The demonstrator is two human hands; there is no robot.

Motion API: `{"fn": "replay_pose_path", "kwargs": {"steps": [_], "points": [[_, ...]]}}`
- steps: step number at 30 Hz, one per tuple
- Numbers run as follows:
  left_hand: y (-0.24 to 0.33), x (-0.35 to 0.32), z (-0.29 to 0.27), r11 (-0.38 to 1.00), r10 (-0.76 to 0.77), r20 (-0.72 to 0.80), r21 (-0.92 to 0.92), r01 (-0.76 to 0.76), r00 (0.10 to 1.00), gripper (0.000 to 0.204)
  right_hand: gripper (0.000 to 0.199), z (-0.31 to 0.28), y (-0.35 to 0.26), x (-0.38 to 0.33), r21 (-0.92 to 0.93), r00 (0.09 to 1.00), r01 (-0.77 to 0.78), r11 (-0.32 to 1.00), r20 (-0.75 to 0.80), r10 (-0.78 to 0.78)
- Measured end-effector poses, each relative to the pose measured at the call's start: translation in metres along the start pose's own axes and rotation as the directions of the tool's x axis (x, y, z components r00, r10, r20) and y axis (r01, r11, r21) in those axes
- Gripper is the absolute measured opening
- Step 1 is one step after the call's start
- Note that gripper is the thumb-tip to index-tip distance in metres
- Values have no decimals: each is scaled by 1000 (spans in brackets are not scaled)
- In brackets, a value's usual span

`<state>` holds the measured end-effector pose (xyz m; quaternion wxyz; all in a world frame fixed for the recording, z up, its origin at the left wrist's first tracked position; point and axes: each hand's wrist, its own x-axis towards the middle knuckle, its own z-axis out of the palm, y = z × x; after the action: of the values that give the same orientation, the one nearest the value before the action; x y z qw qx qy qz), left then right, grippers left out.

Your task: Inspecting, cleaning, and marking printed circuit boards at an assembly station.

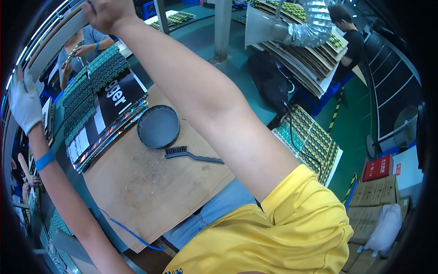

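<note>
Head camera view: two raised hands, a bench and its stock are recorded.

Left hand (25, 102): covered by a white glove; seen at the far left edge, with the fingers extended upward and held fairly straight. The fingertips are set against or just beside a pale overhead rail (61, 35); contact cannot be told. A blue wristband (44, 160) is worn at the wrist.

Right hand (109, 13): bare; raised across the bench to the upper edge, where it is partly cut off. The fingers are seen at the upper end of the rail; how far they are opened, and whether the rail is gripped, cannot be told.

Overhead rail: located at upper left, between the two hands, bent by the lens; a lit strip (28, 48) is shown along its outer side.

Cardboard sheet (137, 187): laid on the bench below the arms, its surface marked with specks of debris. On it are placed a round black dish (158, 128) and, just beside it, a black-bristled brush (191, 155), its handle partly covered by the right arm. A blue coiled cord (132, 233) is draped at the near edge.

Green circuit boards (98, 75): stacked in rows at left, upon printed sheets (116, 100).

Yellow-and-green board panels (315, 146): laid at right, near a black bag-like item (267, 80).

Silver flexible duct (317, 25): joined to a translucent hood (264, 29), above layered cardboard sheets.

Co-worker (86, 48): seated beyond the stack, a board strip held in the hands.
</note>
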<state>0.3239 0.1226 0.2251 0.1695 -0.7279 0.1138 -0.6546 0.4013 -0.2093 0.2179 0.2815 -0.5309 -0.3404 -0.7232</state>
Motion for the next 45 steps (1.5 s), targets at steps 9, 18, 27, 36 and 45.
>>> {"fn": "replay_pose_path", "kwargs": {"steps": [9,18,27,36,45], "points": [[135,-108,-123,897,-9,321,-415,149,947,52,26,-9,-21,13,-26,978,-147,989,144,149],[121,-220,-80,905,152,582,-408,125,799,58,28,-121,9,-32,-296,952,-197,935,169,254],[145,-220,-72,943,94,629,-305,134,772,60,29,-102,23,-36,-297,974,-172,939,89,207],[139,-234,-116,959,5,625,-224,172,781,65,30,-48,-30,1,-175,989,-135,975,33,143],[155,-212,-126,951,-36,695,-197,237,718,68,39,-7,0,-24,-118,999,52,992,3,-52]]}}
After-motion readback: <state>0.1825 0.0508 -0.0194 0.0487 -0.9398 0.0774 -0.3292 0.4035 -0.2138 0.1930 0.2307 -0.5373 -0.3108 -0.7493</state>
